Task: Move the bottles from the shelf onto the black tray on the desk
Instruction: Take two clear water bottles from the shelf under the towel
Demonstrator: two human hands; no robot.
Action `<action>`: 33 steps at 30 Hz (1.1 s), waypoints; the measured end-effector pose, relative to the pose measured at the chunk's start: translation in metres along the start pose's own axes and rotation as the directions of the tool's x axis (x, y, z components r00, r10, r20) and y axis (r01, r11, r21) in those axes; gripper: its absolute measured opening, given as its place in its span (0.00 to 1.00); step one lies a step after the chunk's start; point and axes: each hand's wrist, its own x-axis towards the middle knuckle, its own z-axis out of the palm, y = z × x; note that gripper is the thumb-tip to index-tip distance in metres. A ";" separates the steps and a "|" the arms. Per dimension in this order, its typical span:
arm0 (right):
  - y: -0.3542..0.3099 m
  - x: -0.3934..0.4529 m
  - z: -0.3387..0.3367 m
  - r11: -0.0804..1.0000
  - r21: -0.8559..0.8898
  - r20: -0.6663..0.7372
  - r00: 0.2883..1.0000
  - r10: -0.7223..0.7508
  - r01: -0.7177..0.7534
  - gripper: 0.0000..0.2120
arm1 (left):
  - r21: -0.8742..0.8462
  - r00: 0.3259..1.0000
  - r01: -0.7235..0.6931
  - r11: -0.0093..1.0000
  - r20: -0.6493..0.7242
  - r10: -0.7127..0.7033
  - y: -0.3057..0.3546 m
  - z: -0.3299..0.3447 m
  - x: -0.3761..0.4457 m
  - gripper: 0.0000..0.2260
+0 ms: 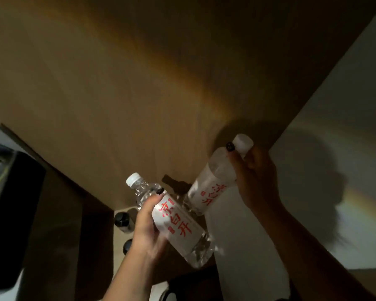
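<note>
Both forearms are bare; the left hand and right hand wear seemingly black nail polish.

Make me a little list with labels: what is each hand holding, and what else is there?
left hand: grips left bottle, white cap up and to the left
right hand: grips right bottle near its white cap, tilted
labels: white, red writing
below: two dark caps
tray: cannot tell
</note>
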 end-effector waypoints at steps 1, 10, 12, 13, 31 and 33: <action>-0.014 0.001 -0.008 1.000 -0.002 0.008 0.999 -0.031 0.031 0.05 | -0.025 1.000 -0.012 1.000 0.009 0.012 0.001 0.008 -0.010 0.04; -0.103 -0.023 -0.084 0.947 -0.120 0.022 0.954 -0.299 0.299 0.09 | -0.125 0.961 -0.013 0.992 0.272 0.047 -0.024 0.060 -0.091 0.11; -0.116 -0.036 -0.107 0.936 -0.121 0.055 0.944 -0.327 0.331 0.08 | -0.154 0.943 -0.024 0.988 0.325 0.074 -0.038 0.069 -0.113 0.18; -0.122 -0.043 -0.118 0.927 -0.123 0.053 0.935 -0.351 0.355 0.08 | -0.165 0.938 -0.038 0.986 0.335 0.092 -0.046 0.074 -0.124 0.21; -0.081 -0.140 -0.151 0.810 0.554 0.284 0.958 0.032 -0.191 0.11 | 0.176 0.949 -0.286 0.942 0.186 0.253 -0.089 0.074 -0.278 0.16; -0.082 -0.151 -0.144 0.820 0.517 0.387 0.921 0.033 -0.246 0.10 | 0.207 0.946 -0.322 0.924 0.115 0.304 -0.085 0.054 -0.287 0.15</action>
